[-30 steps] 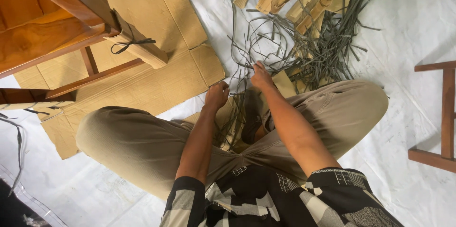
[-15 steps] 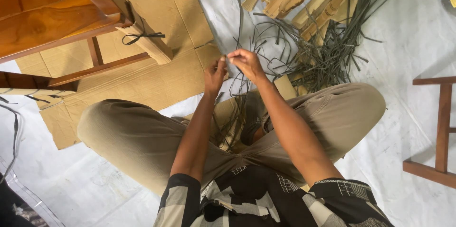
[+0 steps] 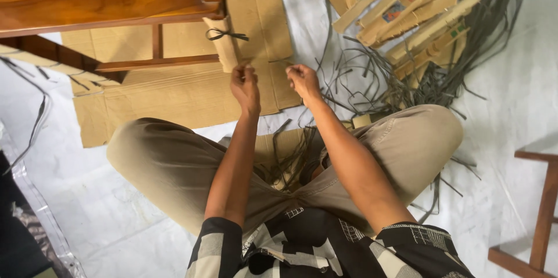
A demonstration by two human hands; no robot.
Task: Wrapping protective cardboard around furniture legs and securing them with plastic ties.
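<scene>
Head view: at far left I see a wooden chair point(image 3: 104, 4) standing on flattened cardboard point(image 3: 174, 95), one leg wrapped in cardboard and tied with a dark strap point(image 3: 225, 34). Just right of it my left hand point(image 3: 245, 87) is raised, its grip pinched shut on a thin dark strip point(image 3: 268, 61) stretched across to my right hand point(image 3: 302, 80), which is clenched on the other end. Further right lie loose dark strips point(image 3: 372, 80) and a pile of cardboard rolls point(image 3: 418, 16) on the white floor sheet point(image 3: 511, 121).
</scene>
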